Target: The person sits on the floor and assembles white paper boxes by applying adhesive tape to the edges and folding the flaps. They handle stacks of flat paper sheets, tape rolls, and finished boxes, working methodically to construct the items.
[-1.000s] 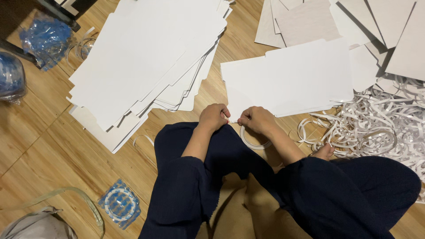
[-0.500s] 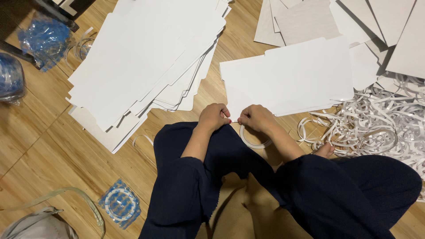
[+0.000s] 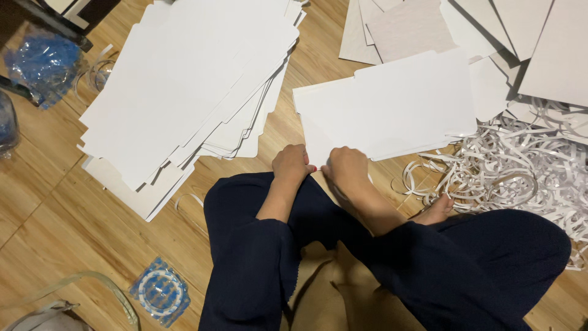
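Observation:
I sit cross-legged on a wooden floor in dark trousers. My left hand [image 3: 291, 164] and my right hand [image 3: 346, 168] are side by side, fingers curled, pinching the near left corner of a stack of white card sheets [image 3: 392, 104] that lies flat in front of my knees. The fingertips of both hands almost touch each other at that corner. What exactly sits between the fingers is hidden by the hands themselves.
A big fanned pile of white card sheets [image 3: 184, 79] covers the floor to the left. Curled white paper strips [image 3: 508, 175] are heaped at the right beside my bare foot [image 3: 436, 211]. More sheets [image 3: 539, 43] lie at the far right. A blue plastic bag [image 3: 43, 61] and a small blue packet [image 3: 160, 291] lie at the left.
My hands have drawn closer together at the sheet's corner. The curved white strip seen below my right hand earlier is now out of sight.

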